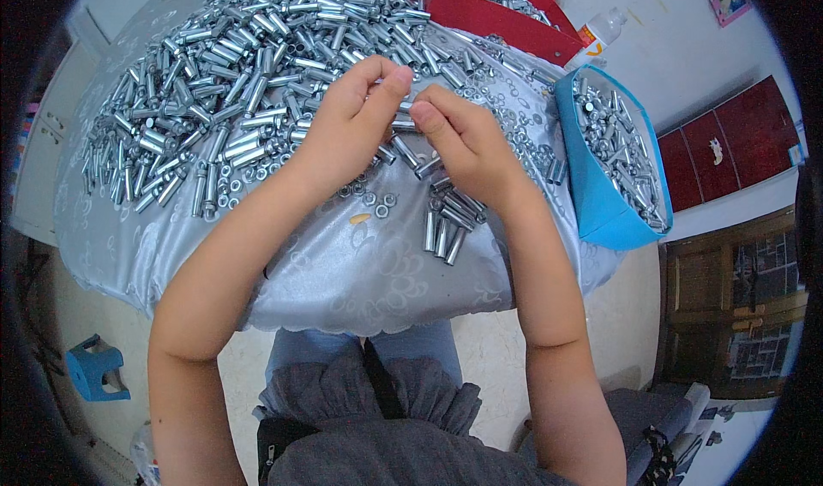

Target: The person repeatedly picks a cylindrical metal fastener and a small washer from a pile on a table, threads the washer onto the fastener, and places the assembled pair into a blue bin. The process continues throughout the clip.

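My left hand (356, 126) and my right hand (463, 139) are raised close together over the table, thumbs and curled fingers pinched toward each other. A bit of shiny metal shows between them, but the fingers hide most of it, so I cannot tell its kind. Behind and to the left spreads a large heap of silver sleeve anchors (249, 75). Just below my right hand lies a small group of loose metal sleeves (450, 220). Several hex nuts (377, 201) are scattered below my left hand, and many washers (514, 100) lie to the right of my right hand.
At the right edge of the table stands a blue fabric bin (591, 203) full of bolts. A red box (489, 19) with more metal parts sits at the back, beside a white bottle (604, 32). A silvery cloth (343, 289) covers the table. On the floor at left is a blue stool (96, 370).
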`<state>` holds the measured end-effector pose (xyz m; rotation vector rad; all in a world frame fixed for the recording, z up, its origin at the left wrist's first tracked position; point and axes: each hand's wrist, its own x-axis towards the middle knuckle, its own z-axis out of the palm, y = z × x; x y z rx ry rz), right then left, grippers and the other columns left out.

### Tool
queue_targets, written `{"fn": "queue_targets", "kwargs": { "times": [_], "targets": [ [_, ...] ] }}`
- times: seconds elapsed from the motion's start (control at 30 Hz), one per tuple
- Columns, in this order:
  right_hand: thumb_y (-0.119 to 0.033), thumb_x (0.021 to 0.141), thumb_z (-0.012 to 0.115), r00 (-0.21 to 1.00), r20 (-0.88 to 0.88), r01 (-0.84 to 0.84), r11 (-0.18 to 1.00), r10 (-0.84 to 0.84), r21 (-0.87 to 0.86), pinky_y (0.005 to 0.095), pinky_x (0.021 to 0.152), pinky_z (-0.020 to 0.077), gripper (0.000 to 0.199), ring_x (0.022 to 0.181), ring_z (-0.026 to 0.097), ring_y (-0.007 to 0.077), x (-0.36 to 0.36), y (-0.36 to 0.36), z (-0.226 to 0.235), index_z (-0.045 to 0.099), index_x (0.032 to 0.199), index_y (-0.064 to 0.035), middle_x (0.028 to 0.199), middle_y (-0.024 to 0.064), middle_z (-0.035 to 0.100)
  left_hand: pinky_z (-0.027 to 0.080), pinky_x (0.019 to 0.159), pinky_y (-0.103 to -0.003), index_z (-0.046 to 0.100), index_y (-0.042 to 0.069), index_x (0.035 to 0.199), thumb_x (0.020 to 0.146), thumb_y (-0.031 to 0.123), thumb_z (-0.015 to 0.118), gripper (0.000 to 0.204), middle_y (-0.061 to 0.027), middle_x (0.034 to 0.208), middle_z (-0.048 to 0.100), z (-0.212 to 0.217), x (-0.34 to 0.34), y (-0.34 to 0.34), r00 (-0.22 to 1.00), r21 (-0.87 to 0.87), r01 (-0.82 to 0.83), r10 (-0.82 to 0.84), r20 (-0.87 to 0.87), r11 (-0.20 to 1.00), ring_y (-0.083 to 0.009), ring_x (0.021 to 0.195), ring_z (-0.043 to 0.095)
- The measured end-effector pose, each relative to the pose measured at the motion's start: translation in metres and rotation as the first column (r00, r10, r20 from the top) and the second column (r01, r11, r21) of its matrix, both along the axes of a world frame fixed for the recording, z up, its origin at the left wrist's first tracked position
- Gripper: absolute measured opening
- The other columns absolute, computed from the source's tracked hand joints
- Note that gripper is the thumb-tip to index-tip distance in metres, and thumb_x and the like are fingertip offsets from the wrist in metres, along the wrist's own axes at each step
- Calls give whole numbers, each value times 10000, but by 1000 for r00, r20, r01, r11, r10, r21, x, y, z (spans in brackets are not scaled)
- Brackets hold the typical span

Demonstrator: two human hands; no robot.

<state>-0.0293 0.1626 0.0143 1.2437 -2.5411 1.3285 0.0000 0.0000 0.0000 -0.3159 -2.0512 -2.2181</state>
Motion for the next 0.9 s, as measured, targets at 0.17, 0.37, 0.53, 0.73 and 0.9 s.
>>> {"fn": "queue_targets", "kwargs": {
  "times": [0.17, 0.37, 0.53, 0.73, 0.9],
  "targets": [
    [-235, 770, 629, 991, 57, 129, 980, -121, -152, 248, 553, 390, 257, 595, 464, 106, 4, -2, 5, 532, 910, -43, 685, 41, 529, 329, 488, -169, 499, 43, 840, 862, 220, 515, 179, 35, 637, 472, -4, 0, 8, 958, -1, -183, 179, -223, 983, -16, 561, 403],
    [-38, 708, 648, 951, 84, 294, 793, -296, -533, 188, 579, 405, 361, 651, 485, 67, -24, 10, -5, 474, 1024, -17, 793, 26, 542, 311, 496, -166, 516, 82, 732, 759, 175, 662, 175, 62, 639, 472, 4, 12, 9, 977, -316, 171, -203, -71, 933, -17, 579, 406],
    [6, 707, 636, 961, 139, 276, 817, -239, -505, 188, 640, 434, 361, 703, 538, 75, -21, 8, -2, 503, 1043, 9, 794, 48, 575, 355, 501, -206, 521, 52, 642, 713, 195, 708, 246, 11, 603, 487, 17, 30, 13, 879, -520, 398, -476, -18, 756, -49, 566, 443],
    [-2, 709, 649, 951, 177, 310, 781, -255, -543, 191, 643, 439, 369, 720, 551, 80, -16, 3, 3, 504, 1048, 15, 807, 58, 585, 394, 747, -264, 530, 36, 960, 687, 409, 687, 489, -126, 939, 537, 7, -40, -63, 637, -74, -735, 648, -417, 674, -169, 868, 500],
    [3, 715, 641, 943, 195, 332, 766, -269, -550, 190, 647, 441, 351, 711, 550, 77, -15, 4, 5, 509, 1040, 11, 814, 62, 588, 277, 933, -405, 522, 122, 1098, 712, 513, 603, 555, -183, 1134, 455, -4, -60, -135, 261, -248, -959, 772, -580, 137, -323, 1088, 390]
  ]
}}
